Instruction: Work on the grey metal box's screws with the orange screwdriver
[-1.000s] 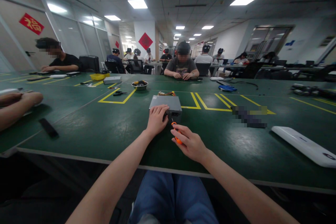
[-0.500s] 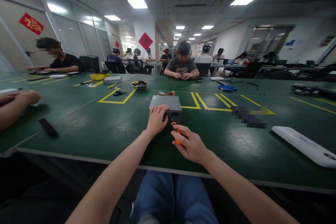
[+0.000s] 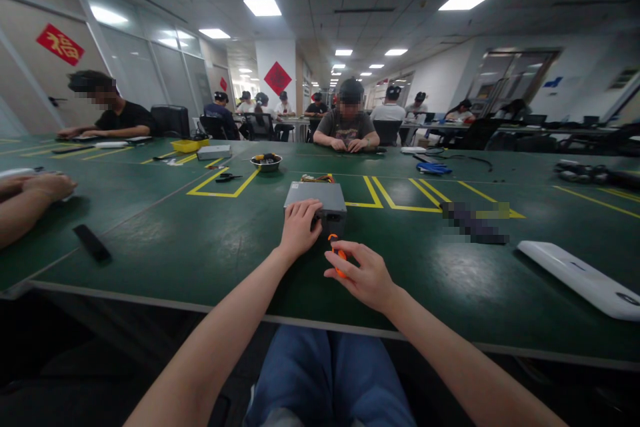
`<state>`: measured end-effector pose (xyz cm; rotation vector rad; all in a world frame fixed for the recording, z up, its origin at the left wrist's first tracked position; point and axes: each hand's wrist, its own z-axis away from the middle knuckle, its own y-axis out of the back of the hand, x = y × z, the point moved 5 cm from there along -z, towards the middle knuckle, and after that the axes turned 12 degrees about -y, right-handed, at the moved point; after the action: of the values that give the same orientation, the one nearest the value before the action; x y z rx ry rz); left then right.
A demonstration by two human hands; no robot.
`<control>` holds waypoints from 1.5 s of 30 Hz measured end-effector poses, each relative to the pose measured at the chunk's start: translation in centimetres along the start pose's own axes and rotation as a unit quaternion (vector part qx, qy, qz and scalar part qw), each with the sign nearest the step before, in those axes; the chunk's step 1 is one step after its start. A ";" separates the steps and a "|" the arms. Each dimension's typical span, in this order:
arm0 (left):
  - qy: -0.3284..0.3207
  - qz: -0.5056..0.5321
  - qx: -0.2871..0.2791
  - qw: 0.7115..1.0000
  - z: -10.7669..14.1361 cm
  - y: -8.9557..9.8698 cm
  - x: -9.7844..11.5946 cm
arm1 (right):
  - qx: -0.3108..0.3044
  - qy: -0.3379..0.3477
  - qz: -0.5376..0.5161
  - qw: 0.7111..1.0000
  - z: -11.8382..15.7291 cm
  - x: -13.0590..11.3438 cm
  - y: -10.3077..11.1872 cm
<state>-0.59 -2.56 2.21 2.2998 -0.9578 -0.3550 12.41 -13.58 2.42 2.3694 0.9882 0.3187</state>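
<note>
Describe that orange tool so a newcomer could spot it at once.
On the long dark-green work table, find the grey metal box under the person's left hand. Just in front of it, the right hand pinches a small orange-handled tool, bright against the green.

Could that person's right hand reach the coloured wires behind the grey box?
Probably, not directly: the grey box and left hand lie before the wires, and the right hand holds an orange tool, so it must go around.
</note>
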 end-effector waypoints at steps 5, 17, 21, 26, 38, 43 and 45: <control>0.016 -0.009 0.008 1.000 0.0 -0.2 0.0 | -0.046 -0.001 -0.041 0.998 -0.3 -0.6 0.2; 0.026 -0.016 0.015 0.999 -0.1 -0.2 0.1 | -0.045 -0.007 -0.047 0.998 0.1 -0.1 -0.4; 0.024 -0.018 0.010 1.000 -0.1 -0.3 0.1 | -0.070 -0.007 -0.053 0.996 -0.2 -0.4 -0.1; 0.022 -0.013 0.017 1.000 0.0 -0.3 0.0 | -0.030 0.007 -0.052 0.998 -0.2 -0.4 0.0; 0.023 -0.014 0.010 1.000 -0.1 -0.4 0.0 | -0.043 0.016 -0.032 0.998 -0.4 -0.8 0.1; 0.021 -0.015 0.010 1.000 -0.1 -0.3 0.0 | -0.016 0.016 -0.045 0.999 -0.2 -0.7 0.2; 0.021 -0.015 0.009 1.000 -0.1 -0.3 0.1 | 0.001 0.009 -0.047 0.999 -0.1 -0.4 0.1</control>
<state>-0.37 -2.41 2.10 2.3318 -0.9098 -0.3099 12.12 -13.88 2.52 2.3159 1.1053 0.3039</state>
